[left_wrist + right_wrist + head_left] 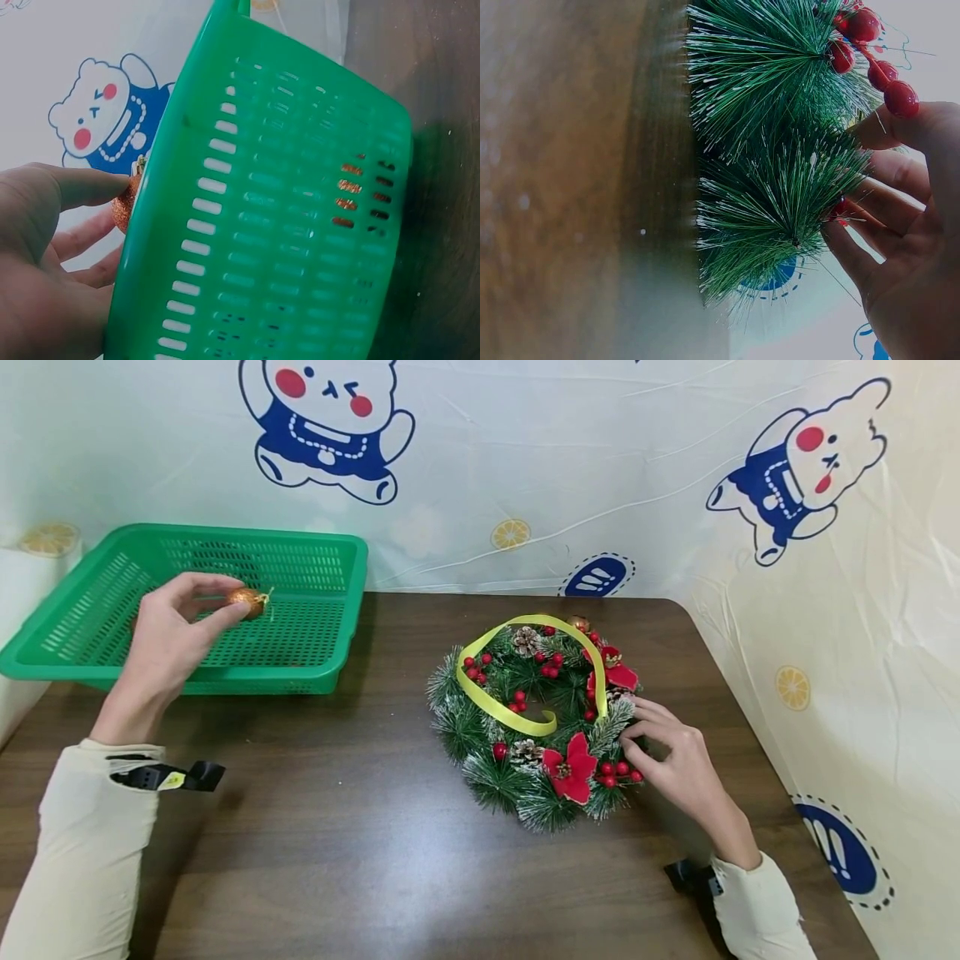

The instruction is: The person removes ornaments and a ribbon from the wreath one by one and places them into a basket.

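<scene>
Thumb and fingers of my left hand [174, 620] pinch a copper glitter Christmas bauble [249, 602] with a gold loop, above the green basket [347, 635]. In the left wrist view the basket wall partly hides this bauble [124, 210]. My right hand [684, 762] holds the right edge of a Christmas wreath [495, 781], fingertips tucked among its sprigs. Red berries [900, 99] sit beside the right thumb. A yellow ribbon [491, 703] lies loosely curled over the wreath, which also carries red flowers [572, 768], pine cones [527, 642] and a copper bauble [579, 623] at its far side.
Through the basket's slots another copper glittery piece [348, 187] shows inside. Basket and wreath both stand on a dark wooden table [337, 827]. Behind and to the right hangs a pale printed sheet [465, 460] with cartoon bears, along the table's edges.
</scene>
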The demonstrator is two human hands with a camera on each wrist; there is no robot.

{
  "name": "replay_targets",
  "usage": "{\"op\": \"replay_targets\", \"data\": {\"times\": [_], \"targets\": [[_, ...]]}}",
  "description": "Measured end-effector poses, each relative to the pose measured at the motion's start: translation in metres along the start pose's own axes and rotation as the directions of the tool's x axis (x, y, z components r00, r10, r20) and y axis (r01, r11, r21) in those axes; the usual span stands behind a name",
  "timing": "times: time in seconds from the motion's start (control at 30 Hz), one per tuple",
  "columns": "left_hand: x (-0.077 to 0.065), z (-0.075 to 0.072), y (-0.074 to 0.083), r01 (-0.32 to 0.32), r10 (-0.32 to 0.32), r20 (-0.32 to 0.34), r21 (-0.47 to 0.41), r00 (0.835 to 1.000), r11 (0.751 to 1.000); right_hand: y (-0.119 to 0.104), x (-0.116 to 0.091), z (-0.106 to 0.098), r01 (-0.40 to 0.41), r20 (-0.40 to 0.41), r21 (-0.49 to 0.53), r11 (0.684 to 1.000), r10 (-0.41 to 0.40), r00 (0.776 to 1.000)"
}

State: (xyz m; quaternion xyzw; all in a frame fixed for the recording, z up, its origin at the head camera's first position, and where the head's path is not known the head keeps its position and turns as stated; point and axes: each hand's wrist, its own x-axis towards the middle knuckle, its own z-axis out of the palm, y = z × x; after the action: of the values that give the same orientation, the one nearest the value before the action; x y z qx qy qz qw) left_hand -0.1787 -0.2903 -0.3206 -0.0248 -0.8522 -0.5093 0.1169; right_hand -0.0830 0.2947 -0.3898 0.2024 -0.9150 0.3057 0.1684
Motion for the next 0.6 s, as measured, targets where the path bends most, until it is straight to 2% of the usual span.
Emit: {"op": "replay_targets", "data": {"times": [0.4,0.6], "targets": [[0.001,-0.022,-0.005,0.033,-0.035,-0.034,-0.068,0.999,0.997,0.000,0.000,-0.001,-0.009,0.007,-0.001,1.000,0.009,1.000],[0.002,-0.028,-0.009,0.040,-0.043,-0.031,-0.084,0.999,0.996,-0.001,0.001,-0.002,-0.018,0.011,0.001,1.000,0.018,1.000]]}}
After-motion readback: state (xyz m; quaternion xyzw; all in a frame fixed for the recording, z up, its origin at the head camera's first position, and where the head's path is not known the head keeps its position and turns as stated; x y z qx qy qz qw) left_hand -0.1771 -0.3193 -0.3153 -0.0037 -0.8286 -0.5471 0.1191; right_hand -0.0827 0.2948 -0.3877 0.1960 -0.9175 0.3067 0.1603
